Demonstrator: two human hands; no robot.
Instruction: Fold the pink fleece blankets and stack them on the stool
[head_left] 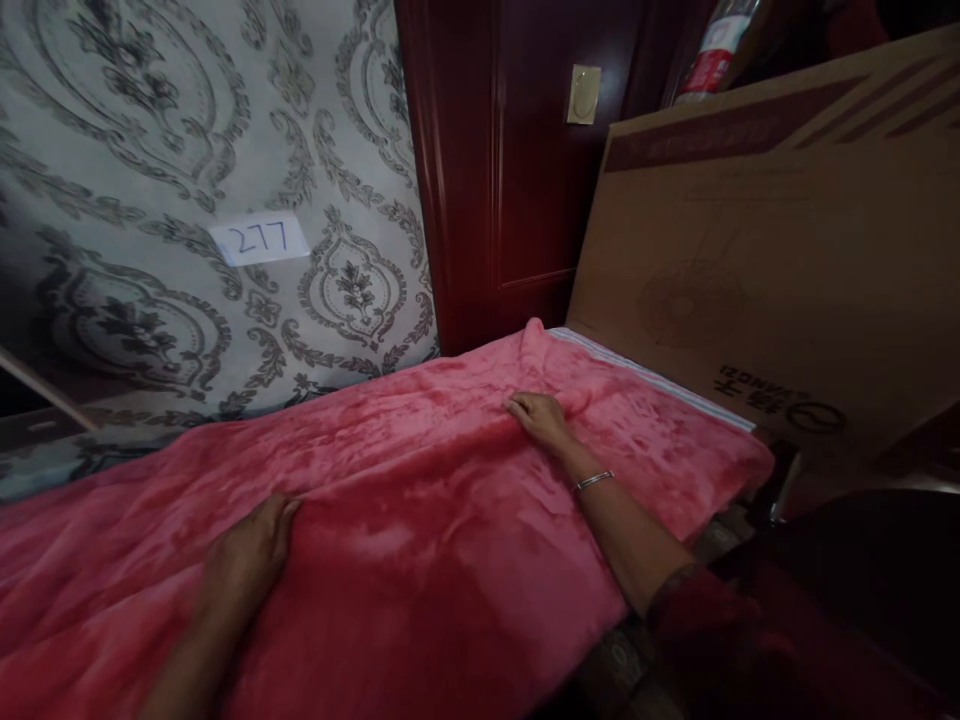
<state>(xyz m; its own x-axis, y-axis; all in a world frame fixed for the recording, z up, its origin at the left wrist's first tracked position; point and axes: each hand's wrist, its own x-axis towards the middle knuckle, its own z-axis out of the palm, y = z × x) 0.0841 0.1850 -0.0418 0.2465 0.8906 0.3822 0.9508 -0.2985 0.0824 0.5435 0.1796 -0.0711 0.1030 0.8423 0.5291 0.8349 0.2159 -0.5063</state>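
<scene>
A fluffy pink blanket (420,500) lies spread across a surface in front of me, with a white striped edge at its far right. My left hand (251,555) rests flat on the blanket at the lower left, fingers together and pointing right. My right hand (538,415) presses palm-down on the blanket further back, near a raised fold. A thin silver bracelet (594,481) circles my right wrist. Neither hand grips the fabric.
A large cardboard box (780,250) leans against the right side just behind the blanket. A dark red wooden door (510,170) stands behind. Patterned grey wallpaper (150,120) carries a paper label (260,240) reading 277.
</scene>
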